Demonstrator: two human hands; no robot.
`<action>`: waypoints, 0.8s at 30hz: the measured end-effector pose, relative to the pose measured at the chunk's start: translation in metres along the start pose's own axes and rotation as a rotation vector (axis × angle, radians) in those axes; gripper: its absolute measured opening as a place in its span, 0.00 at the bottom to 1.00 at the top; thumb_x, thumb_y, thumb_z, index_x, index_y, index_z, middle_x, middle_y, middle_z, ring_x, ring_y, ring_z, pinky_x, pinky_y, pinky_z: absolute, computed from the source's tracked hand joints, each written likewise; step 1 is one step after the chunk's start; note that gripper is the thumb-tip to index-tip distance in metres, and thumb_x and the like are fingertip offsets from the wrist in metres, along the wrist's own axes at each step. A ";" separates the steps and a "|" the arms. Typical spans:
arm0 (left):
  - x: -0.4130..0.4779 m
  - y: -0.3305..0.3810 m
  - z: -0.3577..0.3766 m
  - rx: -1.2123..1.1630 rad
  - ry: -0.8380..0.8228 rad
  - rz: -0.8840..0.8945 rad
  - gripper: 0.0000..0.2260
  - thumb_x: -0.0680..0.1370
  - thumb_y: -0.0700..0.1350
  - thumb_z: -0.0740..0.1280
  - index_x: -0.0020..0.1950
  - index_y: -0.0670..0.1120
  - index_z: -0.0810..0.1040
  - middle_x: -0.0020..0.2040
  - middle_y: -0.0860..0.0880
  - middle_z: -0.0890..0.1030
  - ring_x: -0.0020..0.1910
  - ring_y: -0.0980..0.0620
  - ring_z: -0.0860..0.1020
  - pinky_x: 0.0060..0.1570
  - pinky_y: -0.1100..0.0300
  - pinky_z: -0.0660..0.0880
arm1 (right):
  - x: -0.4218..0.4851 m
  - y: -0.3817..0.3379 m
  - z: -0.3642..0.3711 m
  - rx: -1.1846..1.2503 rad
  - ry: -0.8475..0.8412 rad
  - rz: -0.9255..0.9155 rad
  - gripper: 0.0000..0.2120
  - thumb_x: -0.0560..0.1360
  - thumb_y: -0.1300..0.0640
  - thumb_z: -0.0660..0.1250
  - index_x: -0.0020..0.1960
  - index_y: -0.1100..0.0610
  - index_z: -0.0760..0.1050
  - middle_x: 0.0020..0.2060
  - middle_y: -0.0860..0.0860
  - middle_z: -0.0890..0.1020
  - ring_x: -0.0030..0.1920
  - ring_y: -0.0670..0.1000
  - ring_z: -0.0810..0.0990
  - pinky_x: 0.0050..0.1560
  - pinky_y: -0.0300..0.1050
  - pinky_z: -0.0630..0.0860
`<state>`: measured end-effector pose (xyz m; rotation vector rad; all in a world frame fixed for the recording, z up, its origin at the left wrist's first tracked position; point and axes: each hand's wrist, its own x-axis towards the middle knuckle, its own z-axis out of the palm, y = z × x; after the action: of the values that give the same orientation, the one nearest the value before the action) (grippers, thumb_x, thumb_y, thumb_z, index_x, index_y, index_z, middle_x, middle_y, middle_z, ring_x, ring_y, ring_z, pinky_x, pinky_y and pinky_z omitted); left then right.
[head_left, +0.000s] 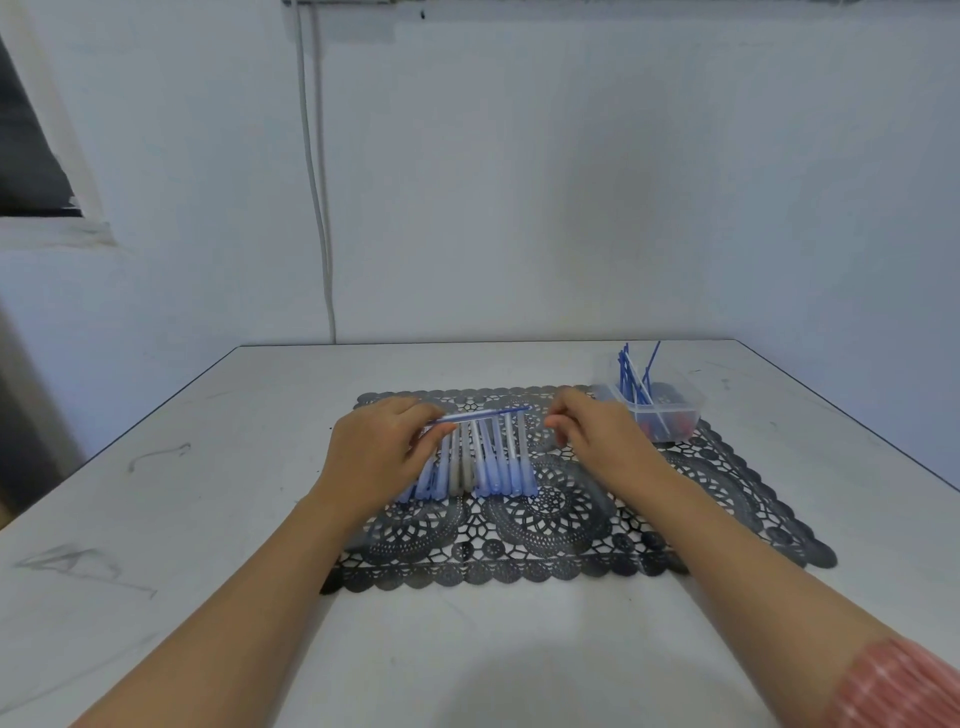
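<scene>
Pen (480, 414), slim and clear-barrelled with a blue refill showing through, is held level just above a row of blue-capped pens (485, 467). Its left end is pinched between the thumb and curled fingers of the left hand (379, 452). It should be light, stiff and rather slick, a smooth plastic tube that could roll in a loose pinch. Gripping the barrel near 1 end, as now, leaves the other free to work on. The right hand (597, 434) hovers just off the pen's right tip, fingers curled toward the thumb; whether they pinch some small part I cannot tell. The row lies on a black openwork placemat (727, 499). Blue refills (631, 376) stand in a clear plastic tub (680, 410) at its far right corner.
</scene>
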<state>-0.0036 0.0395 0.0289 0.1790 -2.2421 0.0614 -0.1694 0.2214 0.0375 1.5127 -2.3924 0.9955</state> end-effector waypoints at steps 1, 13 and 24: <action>0.000 0.000 0.000 -0.002 0.002 -0.002 0.17 0.77 0.56 0.58 0.45 0.49 0.82 0.36 0.55 0.80 0.31 0.56 0.76 0.28 0.67 0.65 | 0.000 0.002 0.000 -0.017 -0.021 0.013 0.06 0.78 0.57 0.61 0.49 0.58 0.75 0.34 0.45 0.77 0.34 0.39 0.74 0.37 0.35 0.68; 0.000 0.001 0.001 0.003 -0.006 0.008 0.16 0.77 0.56 0.58 0.45 0.49 0.82 0.37 0.55 0.81 0.33 0.56 0.77 0.28 0.66 0.68 | 0.000 0.013 0.010 -0.137 -0.169 -0.006 0.07 0.74 0.59 0.68 0.50 0.56 0.82 0.47 0.49 0.79 0.45 0.45 0.72 0.51 0.40 0.71; 0.001 0.003 -0.001 0.020 -0.039 0.007 0.17 0.77 0.56 0.57 0.44 0.49 0.82 0.34 0.56 0.79 0.32 0.56 0.76 0.30 0.75 0.57 | -0.001 0.011 0.008 -0.189 -0.217 -0.031 0.11 0.74 0.56 0.67 0.56 0.52 0.80 0.51 0.48 0.80 0.46 0.44 0.74 0.51 0.40 0.72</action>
<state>-0.0038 0.0422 0.0301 0.1842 -2.2823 0.0849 -0.1767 0.2202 0.0253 1.6554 -2.5123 0.6057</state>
